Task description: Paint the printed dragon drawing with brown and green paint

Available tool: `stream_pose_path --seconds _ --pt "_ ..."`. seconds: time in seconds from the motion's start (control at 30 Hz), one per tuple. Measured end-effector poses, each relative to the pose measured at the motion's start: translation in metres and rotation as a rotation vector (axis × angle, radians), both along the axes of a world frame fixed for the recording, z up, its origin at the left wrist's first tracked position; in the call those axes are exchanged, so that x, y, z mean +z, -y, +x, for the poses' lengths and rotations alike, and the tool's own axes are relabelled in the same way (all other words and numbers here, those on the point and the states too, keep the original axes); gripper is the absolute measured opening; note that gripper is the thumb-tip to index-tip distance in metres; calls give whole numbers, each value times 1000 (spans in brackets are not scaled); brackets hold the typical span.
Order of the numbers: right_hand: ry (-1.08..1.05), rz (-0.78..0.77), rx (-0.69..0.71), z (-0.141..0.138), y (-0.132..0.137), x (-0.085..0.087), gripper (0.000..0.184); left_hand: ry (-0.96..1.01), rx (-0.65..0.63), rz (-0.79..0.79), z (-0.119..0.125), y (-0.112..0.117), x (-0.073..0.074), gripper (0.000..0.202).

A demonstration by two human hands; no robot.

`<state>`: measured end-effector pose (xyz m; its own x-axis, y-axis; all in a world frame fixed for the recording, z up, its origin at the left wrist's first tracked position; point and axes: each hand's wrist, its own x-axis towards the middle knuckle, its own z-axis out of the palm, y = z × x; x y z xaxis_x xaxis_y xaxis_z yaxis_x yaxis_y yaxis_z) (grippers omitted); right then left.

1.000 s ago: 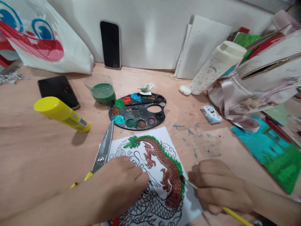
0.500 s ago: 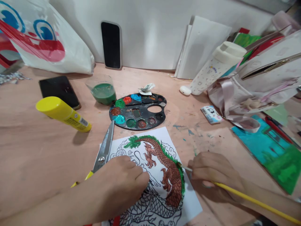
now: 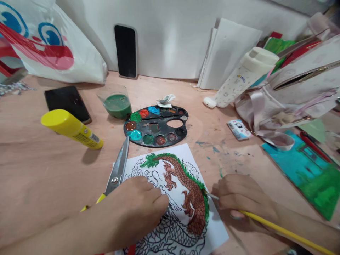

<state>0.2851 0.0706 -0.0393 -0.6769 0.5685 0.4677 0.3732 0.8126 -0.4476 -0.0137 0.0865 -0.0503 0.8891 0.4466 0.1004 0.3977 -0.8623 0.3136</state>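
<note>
My right hand grips a paintbrush with a yellow handle. Its bristle tip touches the green spiky edge along the back of a dragon on a line-art sheet. The dragon's body is painted brown with a green tail tuft; the lower and left parts are bare outline. My left hand rests on the sheet, closed, with its fingertips tucked out of sight. Beside it, scissors with yellow handles lie partly under my left forearm. Above the sheet is a black paint palette with several colours.
A cup of green water stands left of the palette, near a yellow glue bottle and a dark phone. Another phone leans on the wall. To the right are a white bottle, a bag and a painted board.
My right hand and the paintbrush have shifted slightly down and to the right along the dragon's green edge. My left hand stays in place.
</note>
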Motion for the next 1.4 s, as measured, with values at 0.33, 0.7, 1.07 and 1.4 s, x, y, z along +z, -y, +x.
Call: stream_pose_path --seconds 0.33,0.7,1.07,1.4 --pt "35 -6 66 3 2 1 40 16 8 18 2 0 -1 20" --pt "11 -55 192 4 1 1 37 -16 4 10 1 0 1 18" --pt "-62 -104 8 -1 0 4 37 13 14 3 0 0 1 19" --pt "-37 -70 -45 -2 -2 1 35 13 8 31 2 0 1 18"
